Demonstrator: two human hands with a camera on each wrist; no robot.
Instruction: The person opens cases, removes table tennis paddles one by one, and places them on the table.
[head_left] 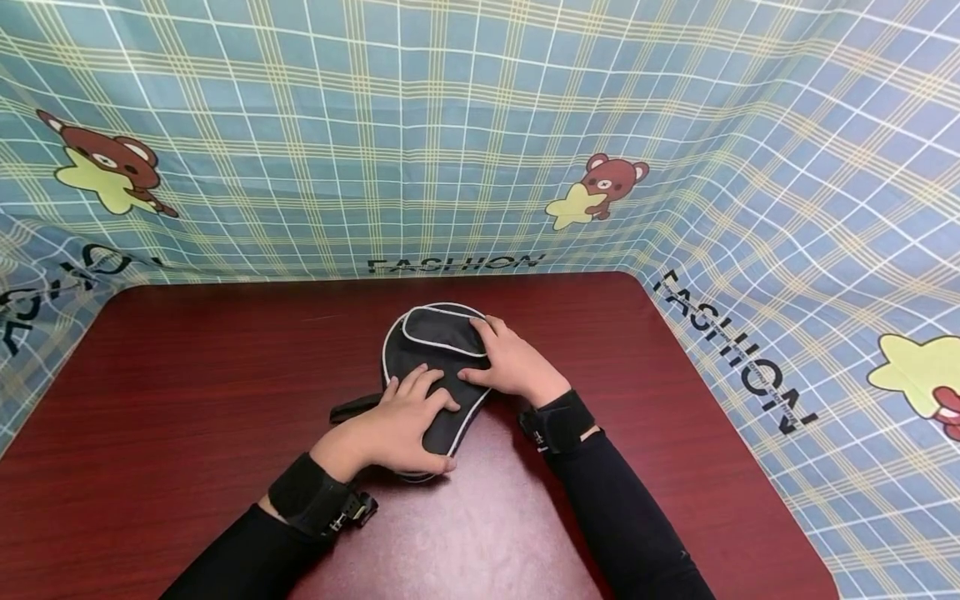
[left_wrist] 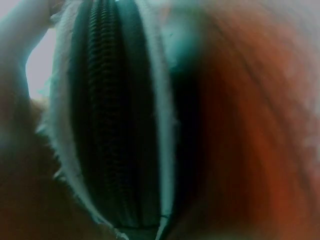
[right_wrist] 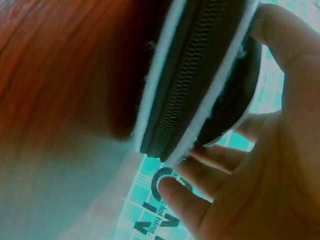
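Note:
A black paddle-shaped zip case [head_left: 408, 354] with white piping lies flat on the table, its wide end away from me and its narrow end toward me. A small rounded pocket [head_left: 442, 329] sits on its upper face. My left hand [head_left: 401, 425] rests across the narrow part, fingers spread, thumb by the right edge. On the right side of the wide end rests my right hand [head_left: 517, 358], its fingers and thumb spread on the pocket and case. Both wrist views show the zipper [left_wrist: 105, 100] closely, with the zipper teeth [right_wrist: 187, 65] running along the side wall.
A dark strap [head_left: 354, 408] sticks out at the case's left side. The dark red wooden table [head_left: 210, 375] has rounded far corners. Blue checked cloth [head_left: 480, 167] with bears, stars and lettering hangs behind it and along both sides.

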